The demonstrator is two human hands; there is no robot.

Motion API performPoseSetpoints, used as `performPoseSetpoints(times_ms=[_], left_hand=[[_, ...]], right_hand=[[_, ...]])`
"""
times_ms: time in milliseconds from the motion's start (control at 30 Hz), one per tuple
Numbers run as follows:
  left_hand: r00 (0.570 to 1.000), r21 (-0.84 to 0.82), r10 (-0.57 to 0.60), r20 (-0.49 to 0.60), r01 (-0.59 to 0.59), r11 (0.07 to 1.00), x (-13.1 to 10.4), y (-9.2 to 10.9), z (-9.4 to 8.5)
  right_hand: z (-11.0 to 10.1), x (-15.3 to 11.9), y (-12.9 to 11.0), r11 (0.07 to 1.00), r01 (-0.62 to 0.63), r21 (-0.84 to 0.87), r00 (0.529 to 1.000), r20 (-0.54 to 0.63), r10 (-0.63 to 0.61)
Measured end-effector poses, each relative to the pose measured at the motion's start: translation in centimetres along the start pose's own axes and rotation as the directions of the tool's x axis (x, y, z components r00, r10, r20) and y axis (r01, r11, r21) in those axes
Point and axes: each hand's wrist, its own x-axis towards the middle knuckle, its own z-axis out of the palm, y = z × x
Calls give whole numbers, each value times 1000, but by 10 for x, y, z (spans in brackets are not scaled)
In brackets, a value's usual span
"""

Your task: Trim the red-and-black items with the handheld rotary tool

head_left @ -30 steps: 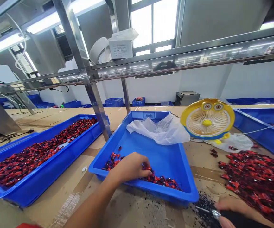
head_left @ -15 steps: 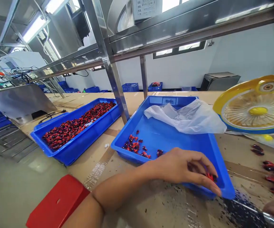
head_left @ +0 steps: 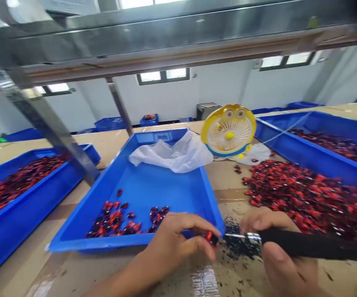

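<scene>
Small shiny red and black plastic piece (head_left: 211, 237) pinched in left hand (head_left: 172, 243) grip, just over the cardboard surface (head_left: 110, 272). Right hand (head_left: 277, 247) wrapped tight around black-handled metal tool (head_left: 289, 243), tip touching piece. Probably light, hard, slippery; best held by its sides.

Two hands in the lower frame: the left hand (head_left: 169, 247) and the right hand (head_left: 277, 255); one black-handled tool (head_left: 302, 244) in the right; one red-and-black piece (head_left: 211, 237) pinched in the left; three blue trays on the surface, at left (head_left: 26, 206), centre (head_left: 153, 185) and upper right (head_left: 308, 152); one yellow fan (head_left: 228, 130); one white plastic bag (head_left: 172, 153) in the centre tray; one loose heap of pieces (head_left: 305, 198) at right, too many to count.
</scene>
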Motion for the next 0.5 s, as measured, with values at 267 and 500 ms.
performPoseSetpoints(times_ms=[267, 500], left_hand=[[983, 208, 170, 66, -180, 962, -1, -11, 2], [977, 315, 162, 142, -199, 928, -2, -12, -3]], right_hand=[[8, 1, -7, 978, -24, 209, 995, 105, 2], [-9, 11, -33, 986, -130, 105, 944, 319, 90]])
